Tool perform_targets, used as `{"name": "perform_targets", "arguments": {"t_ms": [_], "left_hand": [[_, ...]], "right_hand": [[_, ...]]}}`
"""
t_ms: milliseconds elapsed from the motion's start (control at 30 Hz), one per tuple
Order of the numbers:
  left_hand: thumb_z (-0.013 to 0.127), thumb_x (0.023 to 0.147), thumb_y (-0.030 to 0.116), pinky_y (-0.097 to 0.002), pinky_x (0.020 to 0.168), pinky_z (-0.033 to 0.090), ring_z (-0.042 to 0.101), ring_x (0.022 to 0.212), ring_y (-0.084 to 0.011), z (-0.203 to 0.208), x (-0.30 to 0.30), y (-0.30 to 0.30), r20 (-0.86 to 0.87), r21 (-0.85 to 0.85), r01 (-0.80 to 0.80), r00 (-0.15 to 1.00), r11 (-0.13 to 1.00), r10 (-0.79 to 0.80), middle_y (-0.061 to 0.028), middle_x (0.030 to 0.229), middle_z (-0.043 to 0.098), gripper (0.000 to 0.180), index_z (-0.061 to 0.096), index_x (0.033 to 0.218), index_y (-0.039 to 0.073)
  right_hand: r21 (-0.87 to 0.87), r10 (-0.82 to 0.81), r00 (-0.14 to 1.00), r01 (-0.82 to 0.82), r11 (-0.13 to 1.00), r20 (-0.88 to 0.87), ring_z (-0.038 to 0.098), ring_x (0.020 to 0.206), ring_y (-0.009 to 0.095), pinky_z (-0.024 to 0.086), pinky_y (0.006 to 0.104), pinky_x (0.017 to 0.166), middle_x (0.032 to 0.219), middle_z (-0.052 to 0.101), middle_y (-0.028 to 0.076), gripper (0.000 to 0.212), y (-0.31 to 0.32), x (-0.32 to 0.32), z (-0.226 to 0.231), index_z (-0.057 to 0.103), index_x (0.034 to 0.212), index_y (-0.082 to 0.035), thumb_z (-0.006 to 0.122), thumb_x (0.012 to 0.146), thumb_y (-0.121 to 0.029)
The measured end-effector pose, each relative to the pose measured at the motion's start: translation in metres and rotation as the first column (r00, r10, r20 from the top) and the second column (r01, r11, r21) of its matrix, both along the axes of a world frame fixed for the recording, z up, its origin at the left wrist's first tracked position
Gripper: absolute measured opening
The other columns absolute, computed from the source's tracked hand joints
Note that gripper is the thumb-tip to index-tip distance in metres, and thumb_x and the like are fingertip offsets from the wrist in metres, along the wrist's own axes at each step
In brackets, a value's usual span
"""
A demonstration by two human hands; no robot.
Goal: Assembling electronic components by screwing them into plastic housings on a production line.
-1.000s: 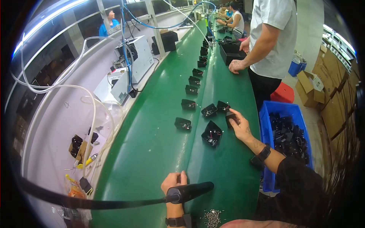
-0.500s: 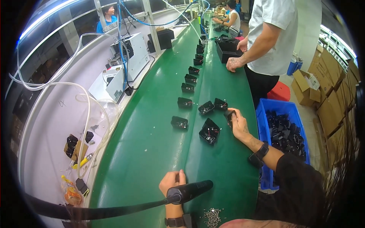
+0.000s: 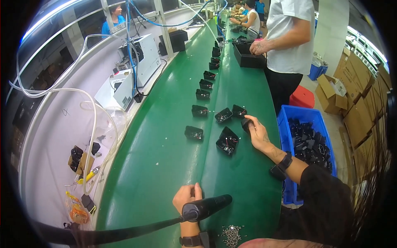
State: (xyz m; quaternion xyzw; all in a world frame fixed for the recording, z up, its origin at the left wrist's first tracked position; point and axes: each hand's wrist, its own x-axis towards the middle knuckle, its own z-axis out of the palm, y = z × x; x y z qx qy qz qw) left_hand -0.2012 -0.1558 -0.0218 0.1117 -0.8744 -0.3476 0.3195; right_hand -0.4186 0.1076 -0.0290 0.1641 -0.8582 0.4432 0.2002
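Note:
My right hand (image 3: 259, 135) is closed around a small black plastic housing (image 3: 247, 125) at the right part of the green table. Next to it stand other open black housings with small wires and parts inside: a near one (image 3: 227, 141), one behind it (image 3: 223, 115) and one close to my fingers (image 3: 238, 110). Lower down, my left hand (image 3: 185, 197) rests on the table with curled fingers. A black cylinder (image 3: 209, 207) on a dark cord or arm crosses in front of it, so what the fingers hold, if anything, is hidden. Small metal screws (image 3: 232, 236) lie in a pile nearby.
A row of black housings (image 3: 202, 94) runs up the green table (image 3: 153, 173). A blue crate (image 3: 285, 124) full of black parts stands at the right. Beyond, a person in white reaches over a black box (image 3: 248, 62). White machines (image 3: 147, 58) and hoses line the left.
The person in white has drawn their hands back and up over the black box. My right hand, holding the housing, has hardly shifted; my left hand stays put.

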Motion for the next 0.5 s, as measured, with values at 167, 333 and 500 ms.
{"name": "perform_targets", "arguments": {"t_ms": [167,333,500], "left_hand": [[0.071,0.081,0.015,-0.0324,0.055,0.049,0.062,0.056,-0.0228,0.0000,0.0009,0.0013,0.053,0.022,0.022,0.998,1.000,-0.023,-0.0120,0.067,0.062,0.017,0.065,0.074,0.001],[0.071,0.081,0.015,-0.0321,0.055,0.049,0.062,0.055,-0.0223,-0.0009,0.0000,-0.0007,0.055,-0.016,0.011,0.998,1.000,-0.010,-0.0121,0.067,0.062,0.017,0.065,0.073,0.000],[0.071,0.081,0.014,-0.0314,0.055,0.049,0.062,0.055,-0.0217,0.0017,0.0029,0.0002,0.061,-0.006,-0.001,0.998,1.000,0.001,-0.0122,0.066,0.062,0.017,0.065,0.073,0.000]], "right_hand": [[-0.011,0.016,0.989,-0.018,1.000,-0.144,0.060,0.090,0.030,0.046,0.0360,0.082,0.105,0.061,0.014,0.029,0.0025,-0.0027,0.0007,0.054,0.125,-0.014,0.044,0.098,-0.011],[0.051,0.009,0.992,-0.003,0.999,-0.124,0.056,0.088,0.030,0.045,0.0356,0.081,0.096,0.059,0.012,0.030,0.0004,-0.0039,-0.0014,0.055,0.125,-0.014,0.046,0.096,-0.010],[0.253,-0.026,0.998,0.041,0.967,-0.062,0.053,0.090,0.029,0.042,0.0424,0.082,0.089,0.056,0.008,0.031,0.0001,-0.0012,-0.0017,0.057,0.123,-0.018,0.047,0.095,-0.013]]}}
